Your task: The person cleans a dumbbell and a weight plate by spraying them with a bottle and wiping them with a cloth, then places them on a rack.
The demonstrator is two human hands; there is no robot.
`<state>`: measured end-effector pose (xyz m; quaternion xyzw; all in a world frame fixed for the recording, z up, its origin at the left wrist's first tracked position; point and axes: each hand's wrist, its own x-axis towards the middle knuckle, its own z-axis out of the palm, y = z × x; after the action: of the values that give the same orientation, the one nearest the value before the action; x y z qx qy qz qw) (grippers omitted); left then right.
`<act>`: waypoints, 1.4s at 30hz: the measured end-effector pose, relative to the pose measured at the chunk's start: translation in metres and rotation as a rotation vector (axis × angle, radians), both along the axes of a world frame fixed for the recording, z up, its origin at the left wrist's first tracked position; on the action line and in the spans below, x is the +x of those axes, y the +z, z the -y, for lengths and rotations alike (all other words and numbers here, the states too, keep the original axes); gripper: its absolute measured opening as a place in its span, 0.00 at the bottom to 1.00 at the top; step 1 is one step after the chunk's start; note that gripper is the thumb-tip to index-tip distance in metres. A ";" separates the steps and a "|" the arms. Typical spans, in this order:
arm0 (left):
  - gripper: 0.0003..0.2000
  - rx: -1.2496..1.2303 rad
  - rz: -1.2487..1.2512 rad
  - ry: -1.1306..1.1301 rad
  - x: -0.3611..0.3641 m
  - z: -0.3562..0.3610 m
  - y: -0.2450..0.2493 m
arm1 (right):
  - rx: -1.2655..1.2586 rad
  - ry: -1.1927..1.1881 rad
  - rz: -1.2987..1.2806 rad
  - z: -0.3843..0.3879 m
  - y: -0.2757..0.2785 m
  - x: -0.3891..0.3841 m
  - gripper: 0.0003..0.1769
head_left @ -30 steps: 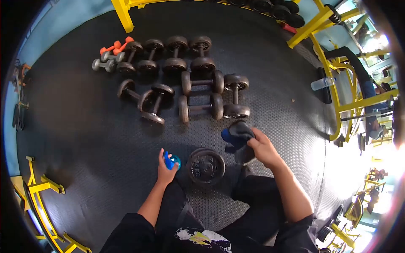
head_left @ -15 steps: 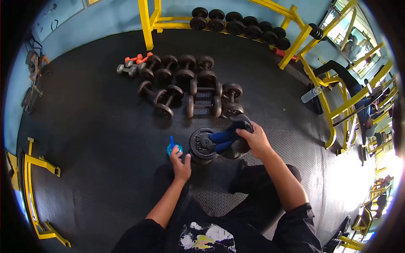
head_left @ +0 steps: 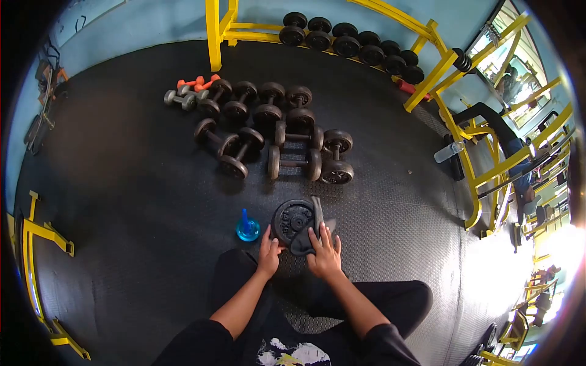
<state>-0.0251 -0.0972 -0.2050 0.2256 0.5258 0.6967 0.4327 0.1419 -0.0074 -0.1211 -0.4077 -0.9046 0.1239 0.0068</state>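
Observation:
A round black weight plate (head_left: 284, 215) with raised lettering lies on the floor between my knees; the stack's depth below it is hidden. My left hand (head_left: 268, 255) grips its lower left rim, thumb and fingers at the edge. Over the plate's right side, my right hand (head_left: 324, 255) presses a dark grey cloth (head_left: 301, 243), its fingers stretched along the fabric. One end of the cloth stands up past the plate's upper right rim. Just left of the plate sits a small clear bottle of blue liquid (head_left: 248, 231) with a blue top.
Several black dumbbells (head_left: 296, 163) lie in rows ahead, with small grey and orange dumbbells (head_left: 199, 84) at their left. Beyond is a yellow rack (head_left: 256, 35) holding dumbbells. At right, a person (head_left: 488, 116) is on yellow equipment near a water bottle (head_left: 450, 152). A yellow frame (head_left: 46, 229) stands at left.
My right hand has come down and left, bringing the cloth onto the plate. My left hand has moved from beside the blue bottle to the plate's rim.

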 end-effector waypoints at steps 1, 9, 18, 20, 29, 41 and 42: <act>0.29 -0.112 0.131 -0.019 -0.003 -0.002 0.004 | 0.083 -0.002 0.002 0.002 0.005 -0.004 0.40; 0.26 -0.025 0.361 0.065 -0.008 -0.005 -0.014 | -0.047 0.225 -0.083 0.013 0.006 -0.033 0.39; 0.26 -0.141 0.339 -0.014 -0.012 -0.003 0.001 | 0.016 0.316 -0.011 -0.014 0.003 -0.060 0.40; 0.25 -0.156 0.418 -0.038 -0.012 -0.002 -0.001 | 0.030 0.315 -0.023 -0.018 0.001 -0.069 0.40; 0.26 -0.014 0.532 -0.014 -0.012 -0.007 -0.019 | 0.059 0.127 -0.090 -0.026 -0.002 -0.084 0.38; 0.27 0.022 0.556 -0.046 -0.018 -0.006 -0.023 | 0.093 -0.204 -0.190 0.012 -0.017 -0.088 0.40; 0.28 0.084 0.482 -0.093 -0.019 -0.006 -0.027 | 0.123 -0.238 -0.174 0.021 -0.020 -0.083 0.40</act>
<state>-0.0439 -0.0908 -0.2319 0.0949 0.3671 0.7310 0.5674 0.0593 -0.0284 -0.1412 -0.4987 -0.8517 0.1014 0.1247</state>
